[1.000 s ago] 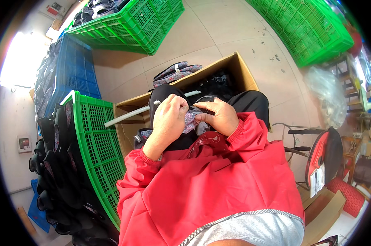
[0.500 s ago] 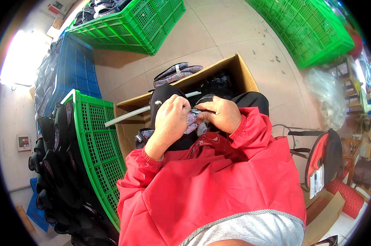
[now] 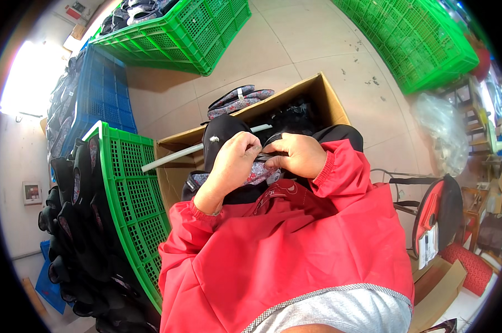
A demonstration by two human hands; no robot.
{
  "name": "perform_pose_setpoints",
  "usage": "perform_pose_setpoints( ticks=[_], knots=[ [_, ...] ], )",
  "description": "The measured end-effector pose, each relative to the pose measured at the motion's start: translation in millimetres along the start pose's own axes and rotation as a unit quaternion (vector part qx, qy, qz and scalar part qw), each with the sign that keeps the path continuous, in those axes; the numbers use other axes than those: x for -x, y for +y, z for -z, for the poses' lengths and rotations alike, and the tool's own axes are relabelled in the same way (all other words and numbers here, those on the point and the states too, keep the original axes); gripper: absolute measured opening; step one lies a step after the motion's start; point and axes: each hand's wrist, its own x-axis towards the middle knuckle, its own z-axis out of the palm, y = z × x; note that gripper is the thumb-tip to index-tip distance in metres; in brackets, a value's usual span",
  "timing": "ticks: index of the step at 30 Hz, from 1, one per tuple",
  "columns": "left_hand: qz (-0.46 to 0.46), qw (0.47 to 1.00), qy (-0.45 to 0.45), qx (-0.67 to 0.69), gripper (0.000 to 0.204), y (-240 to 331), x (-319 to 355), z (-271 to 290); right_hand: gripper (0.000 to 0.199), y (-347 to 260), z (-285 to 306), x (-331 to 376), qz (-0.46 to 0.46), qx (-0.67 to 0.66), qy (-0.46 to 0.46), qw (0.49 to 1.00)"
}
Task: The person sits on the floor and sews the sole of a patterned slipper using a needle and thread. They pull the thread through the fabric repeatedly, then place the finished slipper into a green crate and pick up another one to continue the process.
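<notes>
Pinching floral cloth (image 3: 256, 174) this side of the box (image 3: 330, 102), the left hand (image 3: 234, 161) and right hand (image 3: 299, 157) nearly meet, fingers gripping its upper edge, most of it beneath them; a white stick (image 3: 176, 156) crosses the box, a green crate (image 3: 131, 188) flanks its left, a floral stack (image 3: 242, 100) sits beyond.

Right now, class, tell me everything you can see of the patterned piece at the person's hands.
The patterned piece looks like soft fabric, pale grey with small reddish and bluish flecks. It lies loosely above the person's lap, against dark trousers. The right hand pinches its upper right side between thumb and fingers. The left hand covers part of its left side; whether those fingertips grip it is unclear. Its full outline is hidden.
</notes>
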Motion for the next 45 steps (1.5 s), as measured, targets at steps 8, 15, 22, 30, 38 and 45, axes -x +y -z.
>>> perform_pose_setpoints(
  ticks=[8,15,22,30,38,45],
  knots=[
    [0.013,0.999,0.035,-0.019,0.007,4,-1,1,0.039,24,1,6,-0.036,-0.084,0.028,0.995],
    [-0.023,0.999,0.048,0.005,0.015,12,3,6,0.040,22,-11,20,0.012,-0.229,0.076,0.970],
    [-0.058,0.996,-0.057,-0.031,0.023,15,10,30,0.036,27,-31,18,-0.033,-0.334,0.099,0.937],
    [-0.101,0.993,-0.010,-0.067,0.010,7,5,16,0.034,28,-29,13,-0.031,-0.361,0.076,0.929],
    [-0.133,0.978,0.028,-0.160,0.006,12,6,7,0.036,32,-18,5,-0.018,-0.242,0.040,0.969],
    [-0.131,0.980,0.028,-0.150,0.006,12,7,4,0.037,26,0,4,-0.011,-0.145,-0.015,0.989]
  ],
)
